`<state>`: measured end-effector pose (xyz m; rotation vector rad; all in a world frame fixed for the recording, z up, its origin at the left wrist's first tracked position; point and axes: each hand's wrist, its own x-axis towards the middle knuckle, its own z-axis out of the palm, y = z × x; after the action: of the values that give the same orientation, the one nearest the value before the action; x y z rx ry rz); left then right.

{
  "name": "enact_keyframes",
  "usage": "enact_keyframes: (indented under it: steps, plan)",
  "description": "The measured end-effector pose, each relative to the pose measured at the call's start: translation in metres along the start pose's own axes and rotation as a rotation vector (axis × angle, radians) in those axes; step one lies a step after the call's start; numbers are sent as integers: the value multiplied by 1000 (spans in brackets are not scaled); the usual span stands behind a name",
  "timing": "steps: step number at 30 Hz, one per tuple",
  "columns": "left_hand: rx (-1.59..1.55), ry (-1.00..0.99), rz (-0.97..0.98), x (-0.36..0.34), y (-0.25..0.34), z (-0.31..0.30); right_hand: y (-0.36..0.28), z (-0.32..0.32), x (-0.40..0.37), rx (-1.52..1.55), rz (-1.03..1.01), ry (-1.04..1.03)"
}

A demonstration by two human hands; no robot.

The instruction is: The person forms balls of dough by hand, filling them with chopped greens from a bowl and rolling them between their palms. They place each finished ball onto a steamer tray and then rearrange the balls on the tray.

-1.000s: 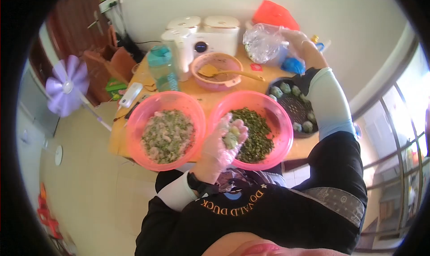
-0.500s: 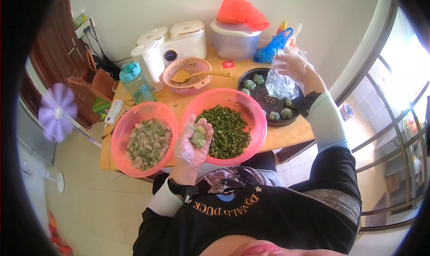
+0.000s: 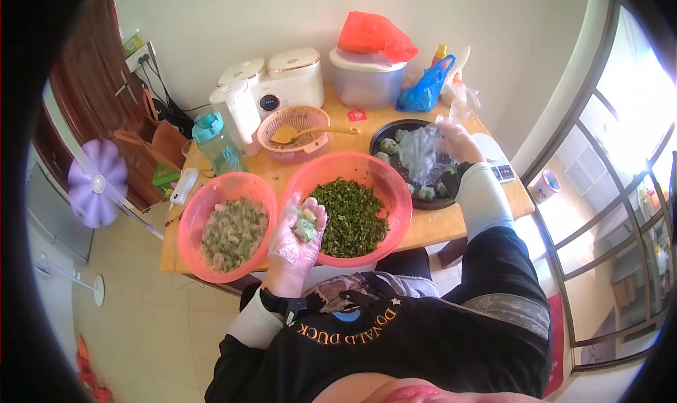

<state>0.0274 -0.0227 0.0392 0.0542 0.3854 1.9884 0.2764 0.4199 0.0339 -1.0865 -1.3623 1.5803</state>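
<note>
My left hand [image 3: 293,239], in a clear plastic glove, is palm up between the two pink bowls. Its fingers curl around a pale green, lumpy ball of filling [image 3: 305,228]. My right hand [image 3: 462,143], also gloved, is over the right side of a dark round pan [image 3: 435,204] and grips crinkled clear plastic film [image 3: 421,153]. The film hangs over the pan and hides part of it. Several pale green balls [image 3: 388,146] sit along the pan's edge. The near pink bowl [image 3: 398,212] holds chopped greens [image 3: 349,216]; the left pink bowl [image 3: 189,230] holds a pale, chunky mixture [image 3: 235,234].
Behind the bowls is a colander [image 3: 310,148] with a yellow spatula [image 3: 331,130] across it. A teal bottle [image 3: 218,145], a white appliance [image 3: 296,82], a lidded tub [image 3: 367,82] and a blue bag [image 3: 429,89] line the back. A scale [image 3: 502,172] is at the right.
My right hand has come lower, and the plastic film has moved left and down over the pan. The scale now shows. My left hand still holds the ball.
</note>
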Motion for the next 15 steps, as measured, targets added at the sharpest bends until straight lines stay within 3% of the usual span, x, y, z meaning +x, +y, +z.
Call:
enact_keyframes:
  steps: [1, 2, 4, 5, 7, 8, 11, 13, 14, 15]
  plan:
    - [-2, 22, 5, 0, 0, 1, 11, -17, 27, -656, -320, -132]
    - [-6, 44, 10, 0, 1, 3, 15, -20, 55, -653, -328, -132]
    - [-5, 22, 12, 0, 1, -1, 15, -21, 91, -1907, -682, -120]
    - [-3, 5, 9, 0, 1, -2, 4, -15, 82, -1906, -685, -120]
    - [-10, 4, 11, 0, 1, -2, -39, 12, 36, -2088, -421, -186]
    - [-17, 4, 12, 0, 1, -3, -53, 23, 19, -2087, -421, -185]
    - [-19, 3, 9, 0, 1, -4, -67, 61, -18, -1895, -347, -66]
    - [-23, 10, 7, -1, 1, -1, -57, 83, -33, -1619, -63, -30]
    - [-25, 19, 3, -1, 1, -1, -44, 79, -16, -1616, -65, -32]
    - [-21, 19, 7, -2, 1, -1, -21, 73, 16, -1763, -292, -219]
